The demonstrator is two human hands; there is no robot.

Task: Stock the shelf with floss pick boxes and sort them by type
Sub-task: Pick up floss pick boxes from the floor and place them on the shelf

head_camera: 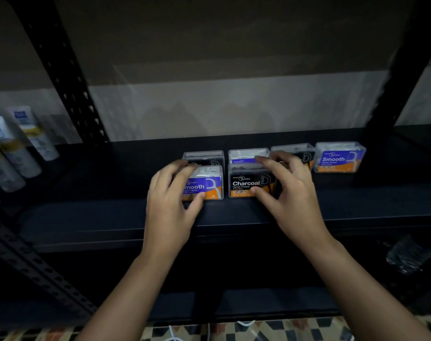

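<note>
Hands work the dark shelf (111, 217): the left hand (170, 200) grips a front Smooth box (204, 185), the right hand (288, 190) grips the Charcoal box (249, 183) beside it. Four more boxes stand behind, one Smooth box at far right (340, 157).

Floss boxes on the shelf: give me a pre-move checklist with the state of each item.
1. Left hand grips the front Smooth box: ok.
2. Right hand grips the front Charcoal box: ok.
3. Columns sorted by type: not ok; a black box sits behind the front Smooth box, a blue-labelled box behind the front Charcoal box.
4. Far-right Smooth box upright, label forward: ok.
5. Box behind the right hand: type cannot tell.
6. Bare shelf to the left: ok.
</note>
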